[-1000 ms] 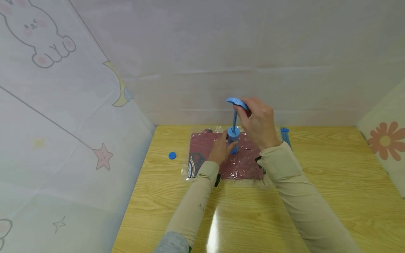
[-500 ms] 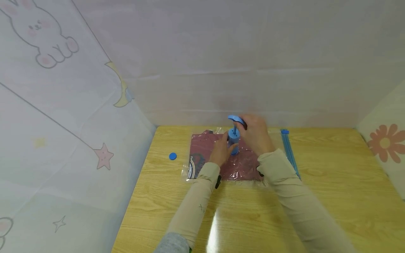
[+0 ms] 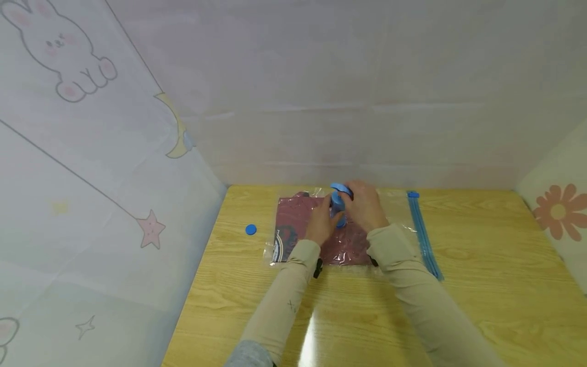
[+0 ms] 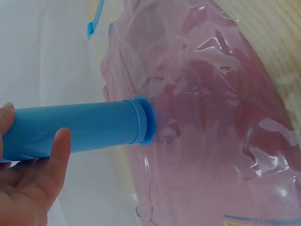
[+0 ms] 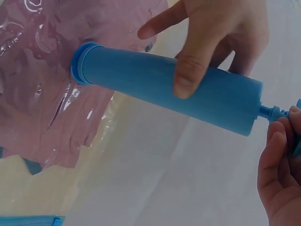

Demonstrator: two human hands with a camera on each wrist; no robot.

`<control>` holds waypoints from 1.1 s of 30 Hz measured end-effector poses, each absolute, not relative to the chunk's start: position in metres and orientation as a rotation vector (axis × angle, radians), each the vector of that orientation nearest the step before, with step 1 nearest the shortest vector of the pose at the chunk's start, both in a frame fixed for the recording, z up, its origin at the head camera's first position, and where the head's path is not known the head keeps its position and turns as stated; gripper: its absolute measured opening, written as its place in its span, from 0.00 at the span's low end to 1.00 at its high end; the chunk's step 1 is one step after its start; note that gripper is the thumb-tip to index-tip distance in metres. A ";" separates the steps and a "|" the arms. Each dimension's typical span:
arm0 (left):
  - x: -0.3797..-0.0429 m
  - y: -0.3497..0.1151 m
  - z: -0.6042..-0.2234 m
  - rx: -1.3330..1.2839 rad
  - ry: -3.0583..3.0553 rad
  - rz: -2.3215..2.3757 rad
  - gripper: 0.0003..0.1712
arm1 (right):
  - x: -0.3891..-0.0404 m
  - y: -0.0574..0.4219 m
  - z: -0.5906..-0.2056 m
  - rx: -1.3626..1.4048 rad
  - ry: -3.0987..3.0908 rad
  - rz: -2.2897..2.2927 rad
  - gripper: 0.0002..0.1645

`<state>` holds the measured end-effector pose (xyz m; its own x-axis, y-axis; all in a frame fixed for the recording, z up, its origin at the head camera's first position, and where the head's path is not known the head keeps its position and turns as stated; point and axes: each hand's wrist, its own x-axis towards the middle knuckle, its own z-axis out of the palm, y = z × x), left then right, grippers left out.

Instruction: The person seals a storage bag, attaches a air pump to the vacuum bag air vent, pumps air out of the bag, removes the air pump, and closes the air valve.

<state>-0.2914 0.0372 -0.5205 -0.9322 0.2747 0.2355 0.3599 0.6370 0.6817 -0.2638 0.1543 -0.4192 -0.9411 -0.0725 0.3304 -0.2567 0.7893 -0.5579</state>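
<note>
A blue hand pump point(image 5: 141, 77) stands upright, its base on the round valve point(image 4: 146, 120) of a clear vacuum storage bag point(image 4: 207, 122). Inside the flattened bag lies a folded dark red garment point(image 3: 293, 214). My left hand point(image 3: 321, 224) grips the pump barrel, thumb on one side and fingers on the other. With my right hand point(image 3: 366, 206) I hold the curved pump handle point(image 3: 338, 186), close above the barrel. Only a short length of the rod point(image 5: 266, 112) shows between handle and barrel in the right wrist view.
A round blue cap point(image 3: 250, 230) lies on the wooden table point(image 3: 220, 295), left of the bag. The bag's blue zip seal point(image 3: 422, 234) runs along its right end. Light printed walls point(image 3: 293, 142) stand behind and to the sides.
My right hand has pushed the pump handle down from high above the barrel to close over it, the rod sliding in. My left hand keeps its grip on the barrel.
</note>
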 end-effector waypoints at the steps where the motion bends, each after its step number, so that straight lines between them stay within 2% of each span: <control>1: -0.291 0.038 -0.521 -0.530 -2.743 -1.183 0.32 | -0.264 0.154 -0.421 0.249 -2.696 0.892 0.12; 11: -0.292 0.038 -0.518 -0.501 -2.745 -1.223 0.34 | -0.268 0.155 -0.432 0.238 -2.711 0.878 0.13; 33: -0.294 0.044 -0.514 -0.559 -2.732 -1.128 0.33 | -0.263 0.157 -0.419 0.208 -2.559 0.978 0.11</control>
<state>-0.2937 0.0437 -0.5141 -0.9225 0.2861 0.2592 0.3856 0.6514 0.6534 -0.2628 0.1573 -0.4187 -0.9124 0.0009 0.4093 -0.2722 0.7455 -0.6084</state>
